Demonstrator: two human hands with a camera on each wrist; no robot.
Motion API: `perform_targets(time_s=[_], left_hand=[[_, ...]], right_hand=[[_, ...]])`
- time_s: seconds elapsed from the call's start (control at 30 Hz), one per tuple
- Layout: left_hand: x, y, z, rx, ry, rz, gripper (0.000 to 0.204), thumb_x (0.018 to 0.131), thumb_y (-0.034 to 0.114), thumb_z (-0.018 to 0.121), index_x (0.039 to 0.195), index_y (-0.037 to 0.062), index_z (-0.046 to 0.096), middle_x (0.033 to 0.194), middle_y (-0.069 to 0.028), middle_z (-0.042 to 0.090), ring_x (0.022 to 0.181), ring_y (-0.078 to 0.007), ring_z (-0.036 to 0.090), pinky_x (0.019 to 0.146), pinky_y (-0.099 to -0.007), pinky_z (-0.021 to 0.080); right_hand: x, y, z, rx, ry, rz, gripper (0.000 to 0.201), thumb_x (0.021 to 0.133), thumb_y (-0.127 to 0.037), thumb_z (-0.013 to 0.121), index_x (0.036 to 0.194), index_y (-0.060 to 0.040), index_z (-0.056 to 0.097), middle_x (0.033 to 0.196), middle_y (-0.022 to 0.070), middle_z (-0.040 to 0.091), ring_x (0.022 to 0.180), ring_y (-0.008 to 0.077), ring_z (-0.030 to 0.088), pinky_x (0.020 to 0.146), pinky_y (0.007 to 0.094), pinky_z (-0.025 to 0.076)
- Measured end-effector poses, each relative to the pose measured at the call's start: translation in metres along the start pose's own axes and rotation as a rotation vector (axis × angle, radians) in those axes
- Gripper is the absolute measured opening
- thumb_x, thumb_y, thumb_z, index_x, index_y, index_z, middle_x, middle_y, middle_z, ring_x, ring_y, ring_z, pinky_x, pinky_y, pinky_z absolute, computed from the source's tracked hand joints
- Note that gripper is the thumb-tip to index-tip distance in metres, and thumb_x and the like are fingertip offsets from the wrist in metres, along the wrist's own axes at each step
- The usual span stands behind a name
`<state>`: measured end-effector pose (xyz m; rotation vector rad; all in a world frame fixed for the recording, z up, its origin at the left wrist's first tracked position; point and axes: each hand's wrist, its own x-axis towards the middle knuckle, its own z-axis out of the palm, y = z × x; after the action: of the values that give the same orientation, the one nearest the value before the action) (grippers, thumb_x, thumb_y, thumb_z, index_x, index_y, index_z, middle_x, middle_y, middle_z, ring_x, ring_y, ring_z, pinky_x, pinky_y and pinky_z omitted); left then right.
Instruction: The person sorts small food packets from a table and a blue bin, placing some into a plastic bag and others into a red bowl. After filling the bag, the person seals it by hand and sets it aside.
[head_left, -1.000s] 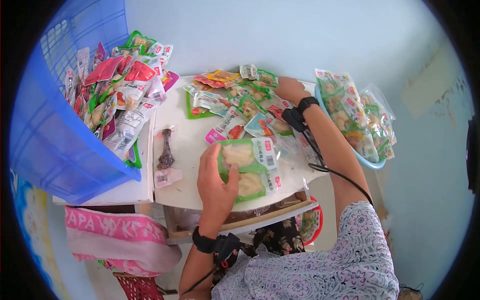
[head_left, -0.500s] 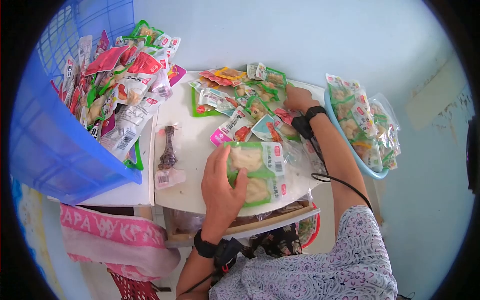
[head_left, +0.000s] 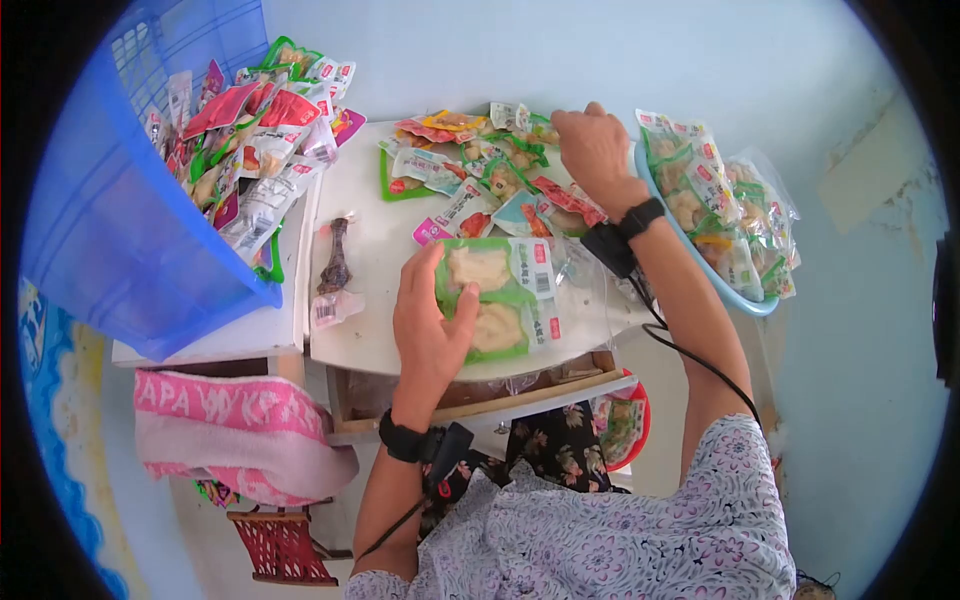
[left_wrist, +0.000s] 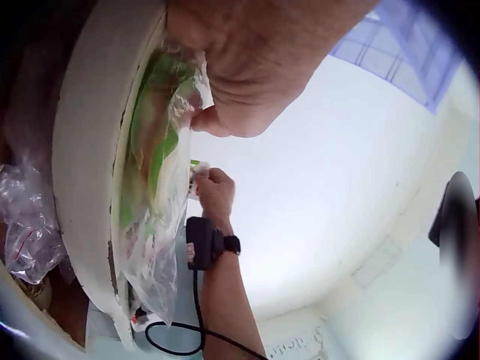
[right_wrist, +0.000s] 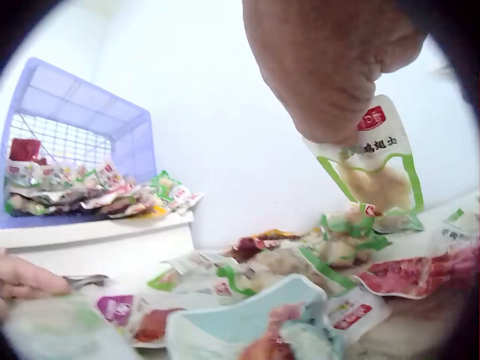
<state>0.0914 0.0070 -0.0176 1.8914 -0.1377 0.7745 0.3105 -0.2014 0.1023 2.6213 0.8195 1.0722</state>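
Note:
My left hand grips the left side of two green-edged clear packets with pale pieces inside, lying side by side near the table's front edge; its thumb lies over them. In the left wrist view the packets stand partly beneath the left hand. At the back right of a loose packet pile, my right hand is raised. In the right wrist view the right hand pinches a green-and-white packet by its top, hanging above the pile; the fingertips are hidden.
A blue basket full of packets stands at the left. A light blue basin with more packets is at the right. A dark wrapped drumstick lies left of the left hand. Below the table's edge an open drawer juts out.
The right hand has risen from the back right of the pile, now with a packet pinched. The left hand keeps its grip on the two packets. The head view has shifted slightly.

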Motion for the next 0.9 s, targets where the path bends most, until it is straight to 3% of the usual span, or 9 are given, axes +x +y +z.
perform_targets(time_s=[0.1,0.2,0.3,0.33,0.47,0.6,0.7,0.8,0.9], left_hand=[[0.000,-0.001,0.000,0.024,0.054,0.007,0.053,0.092,0.015,0.072,0.139,-0.0036,0.053,0.138,-0.0222,0.058,0.125,-0.0379,0.058,0.105,-0.0449,0.047],[-0.002,0.015,-0.008,0.069,0.210,0.011,0.045,0.097,0.012,0.069,0.137,-0.0013,0.056,0.133,-0.0148,0.062,0.119,-0.0250,0.061,0.100,-0.0363,0.049],[-0.021,0.035,-0.019,-0.140,0.136,-0.154,0.042,0.100,0.012,0.067,0.138,-0.0008,0.056,0.126,-0.0141,0.063,0.111,-0.0183,0.062,0.092,-0.0307,0.050],[-0.027,0.047,-0.016,-0.356,0.147,-0.272,0.044,0.105,0.022,0.062,0.142,-0.0010,0.053,0.122,-0.0136,0.063,0.101,-0.0150,0.064,0.081,-0.0271,0.052],[-0.040,0.096,-0.021,-0.578,-0.006,-0.533,0.057,0.109,0.040,0.050,0.150,-0.0006,0.046,0.120,-0.0112,0.064,0.087,-0.0157,0.067,0.062,-0.0271,0.054],[-0.044,0.106,-0.011,-0.889,-0.164,-0.703,0.058,0.103,0.024,0.066,0.151,0.0014,0.045,0.113,-0.0084,0.068,0.087,-0.0136,0.068,0.056,-0.0287,0.057],[-0.051,0.104,-0.003,-0.872,-0.117,-0.636,0.056,0.100,0.014,0.069,0.150,0.0012,0.047,0.106,-0.0059,0.070,0.086,-0.0113,0.066,0.061,-0.0270,0.057],[-0.058,0.099,0.006,-0.792,-0.013,-0.517,0.054,0.099,0.006,0.069,0.149,-0.0002,0.048,0.105,-0.0060,0.070,0.085,-0.0095,0.065,0.068,-0.0258,0.056],[-0.066,0.106,0.009,-0.574,-0.075,-0.374,0.053,0.101,0.004,0.064,0.151,-0.0014,0.047,0.102,-0.0034,0.069,0.088,-0.0061,0.062,0.076,-0.0220,0.051]], right_hand=[[-0.017,-0.012,-0.049,0.335,0.138,0.078,0.015,0.089,-0.009,0.060,0.097,-0.0115,0.072,0.090,0.0072,0.073,0.096,0.0301,0.067,0.073,0.0443,0.054],[-0.054,-0.029,-0.100,0.657,0.159,0.142,0.019,0.088,0.002,0.063,0.103,-0.0051,0.071,0.096,0.0105,0.073,0.090,0.0293,0.069,0.076,0.0388,0.055],[-0.098,-0.042,-0.137,0.819,0.227,0.021,0.025,0.082,0.014,0.063,0.103,0.0004,0.069,0.102,0.0128,0.074,0.095,0.0296,0.071,0.083,0.0376,0.056],[-0.111,-0.046,-0.146,0.846,0.269,-0.050,0.028,0.080,0.017,0.063,0.103,0.0017,0.068,0.104,0.0138,0.075,0.098,0.0298,0.072,0.086,0.0378,0.057],[-0.162,-0.058,-0.163,0.908,0.304,-0.159,0.035,0.072,0.017,0.064,0.103,0.0013,0.069,0.113,0.0169,0.073,0.111,0.0354,0.070,0.095,0.0439,0.057],[-0.198,-0.066,-0.157,1.019,0.340,-0.127,0.034,0.074,0.017,0.064,0.104,0.0015,0.068,0.116,0.0169,0.073,0.113,0.0371,0.070,0.097,0.0432,0.057],[-0.217,-0.062,-0.156,0.952,0.357,0.032,0.033,0.084,0.020,0.059,0.111,0.0013,0.066,0.120,0.0171,0.072,0.115,0.0338,0.070,0.100,0.0415,0.055],[-0.236,-0.067,-0.156,1.285,0.375,0.571,0.026,0.098,0.009,0.057,0.123,0.0014,0.063,0.124,0.0161,0.071,0.116,0.0272,0.068,0.098,0.0387,0.055],[-0.251,-0.059,-0.170,1.982,0.030,0.959,0.029,0.105,-0.008,0.059,0.132,0.0015,0.058,0.126,0.0155,0.069,0.115,0.0206,0.067,0.095,0.0350,0.055]])
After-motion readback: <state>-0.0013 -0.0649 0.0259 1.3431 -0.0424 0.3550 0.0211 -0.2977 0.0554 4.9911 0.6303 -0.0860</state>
